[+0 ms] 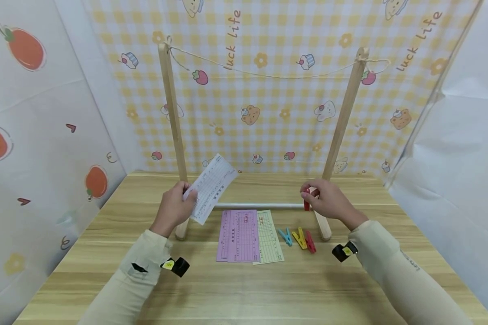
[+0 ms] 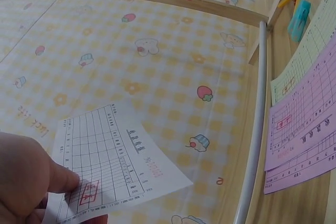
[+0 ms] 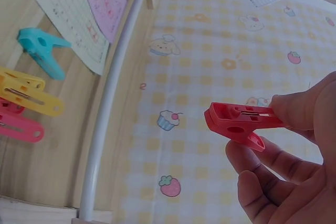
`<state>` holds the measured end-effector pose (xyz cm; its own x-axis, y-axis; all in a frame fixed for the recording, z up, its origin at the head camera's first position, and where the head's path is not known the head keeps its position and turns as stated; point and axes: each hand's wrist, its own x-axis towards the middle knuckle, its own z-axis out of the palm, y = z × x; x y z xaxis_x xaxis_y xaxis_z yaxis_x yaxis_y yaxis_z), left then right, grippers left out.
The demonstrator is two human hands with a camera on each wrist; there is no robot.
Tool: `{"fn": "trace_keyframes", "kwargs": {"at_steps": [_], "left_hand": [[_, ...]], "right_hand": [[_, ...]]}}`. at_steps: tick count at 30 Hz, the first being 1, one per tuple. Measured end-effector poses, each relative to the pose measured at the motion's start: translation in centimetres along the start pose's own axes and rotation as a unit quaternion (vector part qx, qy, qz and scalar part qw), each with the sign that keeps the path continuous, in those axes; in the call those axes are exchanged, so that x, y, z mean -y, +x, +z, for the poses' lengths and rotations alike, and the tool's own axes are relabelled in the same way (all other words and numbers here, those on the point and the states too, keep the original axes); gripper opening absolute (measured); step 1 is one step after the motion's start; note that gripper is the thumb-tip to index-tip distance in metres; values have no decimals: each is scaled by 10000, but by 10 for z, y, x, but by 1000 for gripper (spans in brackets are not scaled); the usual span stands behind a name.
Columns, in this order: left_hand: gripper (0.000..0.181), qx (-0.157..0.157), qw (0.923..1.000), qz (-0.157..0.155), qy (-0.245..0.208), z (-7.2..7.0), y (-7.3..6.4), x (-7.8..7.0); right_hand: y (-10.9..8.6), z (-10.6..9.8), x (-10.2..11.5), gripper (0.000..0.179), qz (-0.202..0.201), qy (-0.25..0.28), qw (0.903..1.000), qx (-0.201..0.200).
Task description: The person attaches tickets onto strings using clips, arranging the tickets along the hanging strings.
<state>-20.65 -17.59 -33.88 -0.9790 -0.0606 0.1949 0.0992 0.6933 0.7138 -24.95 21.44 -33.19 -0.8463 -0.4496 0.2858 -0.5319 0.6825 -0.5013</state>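
Note:
My left hand (image 1: 175, 205) pinches a white printed form (image 1: 209, 188) by its lower left edge, in the air before the left post; a red stamp mark shows by the thumb in the left wrist view. My right hand (image 1: 329, 201) holds a red clothespin (image 3: 241, 121) by its handle end, near the foot of the right post. Two overlapping purple forms (image 1: 237, 237) lie on the table between the hands, partly over a pale green form (image 1: 270, 239). Right of these lie a blue clothespin (image 1: 285, 236), a yellow clothespin (image 1: 299, 238) and another red clothespin (image 1: 310, 242).
A wooden frame stands at the back, with a left post (image 1: 172, 104), a right post (image 1: 345, 113) and a grey crossbar (image 1: 264, 206) low between them. A thin string (image 1: 264, 76) sags between the post tops. Behind hangs a yellow checked cloth (image 1: 284, 135).

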Motion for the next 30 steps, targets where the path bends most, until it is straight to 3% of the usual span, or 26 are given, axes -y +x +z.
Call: {"fn": "trace_keyframes", "kwargs": {"at_steps": [7, 22, 30], "left_hand": [[24, -166, 9996, 175, -170, -3, 5, -7], [25, -391, 9973, 222, -584, -4, 14, -16], [25, -695, 9946, 371, -668, -3, 19, -21]], "right_hand": [[7, -7, 8, 5, -99, 13, 9998, -178], [22, -17, 21, 6, -316, -114, 9988, -370], [30, -22, 29, 4, -388, -216, 9981, -417]]}}
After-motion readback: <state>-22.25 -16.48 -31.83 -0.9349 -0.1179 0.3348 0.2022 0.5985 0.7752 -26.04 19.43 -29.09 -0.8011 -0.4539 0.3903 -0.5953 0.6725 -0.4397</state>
